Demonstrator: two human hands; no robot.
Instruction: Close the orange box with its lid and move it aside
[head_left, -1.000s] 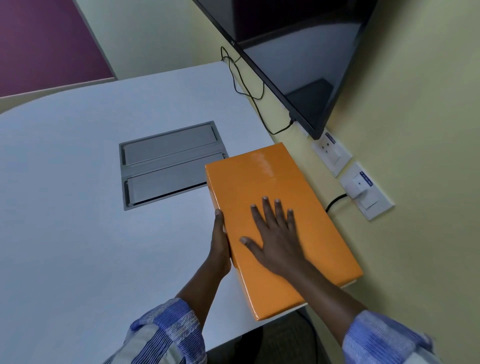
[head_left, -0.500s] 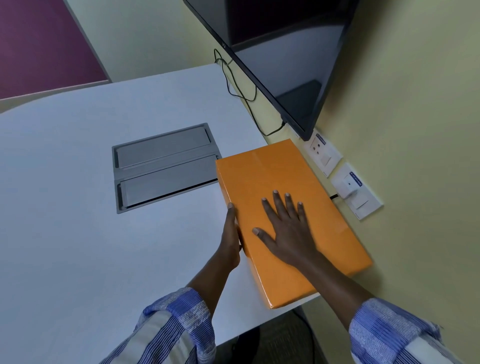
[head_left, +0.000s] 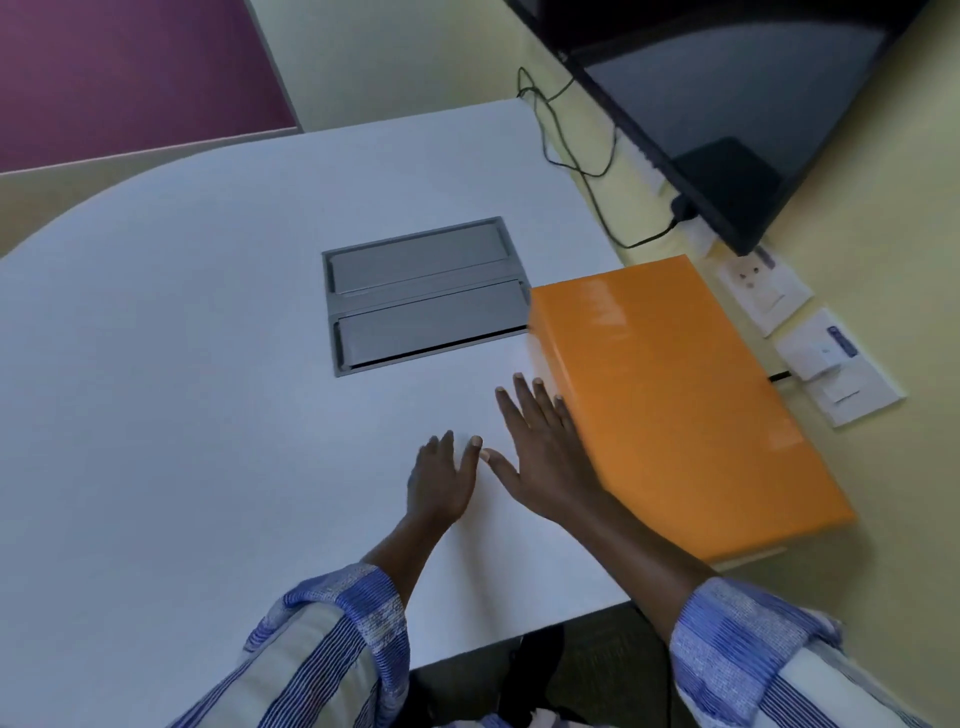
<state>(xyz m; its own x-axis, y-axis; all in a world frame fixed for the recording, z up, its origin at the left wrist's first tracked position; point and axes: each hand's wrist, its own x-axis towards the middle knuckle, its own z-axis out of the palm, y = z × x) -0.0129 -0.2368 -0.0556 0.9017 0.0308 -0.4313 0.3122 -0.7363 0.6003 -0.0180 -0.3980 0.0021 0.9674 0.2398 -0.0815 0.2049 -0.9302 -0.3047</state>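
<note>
The orange box (head_left: 670, 395) lies shut under its lid at the right edge of the white table (head_left: 208, 415), close to the wall. My right hand (head_left: 540, 457) hovers flat and open just left of the box, its fingers at the box's left side. My left hand (head_left: 441, 478) is open too, palm down over the bare tabletop, a little left of the right hand. Neither hand holds anything.
A grey recessed cable hatch (head_left: 423, 293) sits in the table behind the hands, touching the box's far left corner. A dark wall screen (head_left: 727, 104) hangs above the box, with black cables (head_left: 576, 150) and white wall sockets (head_left: 810, 338) beside it. The table's near edge is close to my sleeves.
Both hands have let go of the box and drawn back to the left over the table. The box now rests farther right, by the wall.
</note>
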